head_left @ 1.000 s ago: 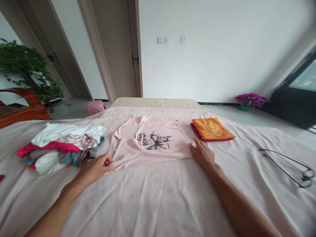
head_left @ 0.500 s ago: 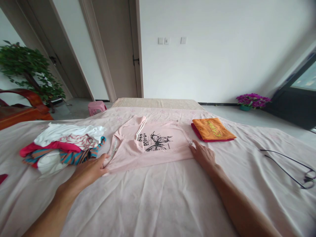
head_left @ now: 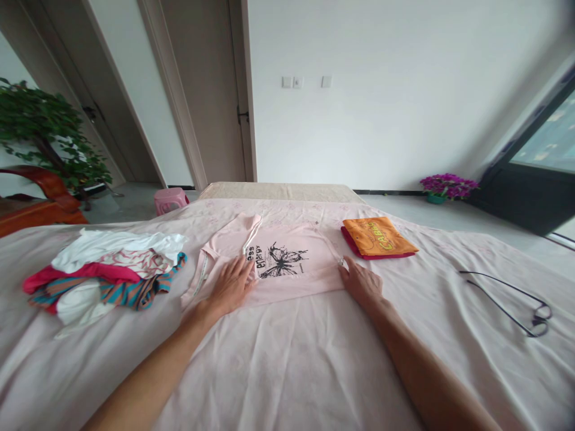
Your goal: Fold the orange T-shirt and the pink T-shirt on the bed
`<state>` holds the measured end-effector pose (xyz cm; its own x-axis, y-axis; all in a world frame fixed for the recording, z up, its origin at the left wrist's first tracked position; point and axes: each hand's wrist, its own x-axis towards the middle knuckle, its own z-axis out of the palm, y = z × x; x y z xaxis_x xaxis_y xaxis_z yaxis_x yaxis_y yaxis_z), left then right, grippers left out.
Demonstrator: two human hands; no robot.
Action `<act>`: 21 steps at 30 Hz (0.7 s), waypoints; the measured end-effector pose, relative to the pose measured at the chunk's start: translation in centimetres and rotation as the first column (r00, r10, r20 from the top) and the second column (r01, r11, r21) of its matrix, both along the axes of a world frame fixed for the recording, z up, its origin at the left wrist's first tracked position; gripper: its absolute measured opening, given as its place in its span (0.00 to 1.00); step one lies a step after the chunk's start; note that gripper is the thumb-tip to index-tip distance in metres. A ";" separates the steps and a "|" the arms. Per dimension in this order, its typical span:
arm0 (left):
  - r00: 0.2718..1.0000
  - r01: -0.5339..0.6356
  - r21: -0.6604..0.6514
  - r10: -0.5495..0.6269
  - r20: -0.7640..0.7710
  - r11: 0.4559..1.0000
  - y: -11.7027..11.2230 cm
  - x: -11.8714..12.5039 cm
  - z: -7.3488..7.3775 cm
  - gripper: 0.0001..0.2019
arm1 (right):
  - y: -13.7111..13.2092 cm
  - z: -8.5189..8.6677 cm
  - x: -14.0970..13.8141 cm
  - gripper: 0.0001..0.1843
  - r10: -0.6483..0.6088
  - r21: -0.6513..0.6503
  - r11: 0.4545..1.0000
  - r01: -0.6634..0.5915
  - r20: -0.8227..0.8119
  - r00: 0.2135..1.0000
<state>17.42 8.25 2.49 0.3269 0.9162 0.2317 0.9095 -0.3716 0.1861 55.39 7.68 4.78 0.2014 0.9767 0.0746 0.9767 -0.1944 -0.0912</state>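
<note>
The left hand [head_left: 231,286] lies over the shirt [head_left: 291,278] and covers the start of its lettering, so the top word shows only "ess" (the rest sits under the palm). The small line beside the butterfly [head_left: 283,263] is too tiny to read. The right hand [head_left: 359,284] hides the shirt's right corner. Both forearms run off the bottom edge. In the pile [head_left: 103,275] the lower clothes show only as edges. The left edge cuts the plant [head_left: 40,131].

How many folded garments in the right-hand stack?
2: orange garment on top, red garment beneath it, only its edges showing, just beyond the right hand. More may be hidden between.
</note>
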 end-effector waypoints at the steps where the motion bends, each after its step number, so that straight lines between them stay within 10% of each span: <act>1: 1.000 -0.024 0.011 0.024 -0.006 1.000 0.3 -0.1 -0.3 0.29 | 0.0 0.0 0.1 0.26 0.001 0.000 1.000 -0.001 -0.002 1.000; 21: 0.993 -0.035 -0.077 0.044 0.112 0.996 4.9 -0.7 5.1 0.03 | 0.0 -0.1 0.4 0.23 0.031 0.010 0.999 -0.031 -0.019 0.999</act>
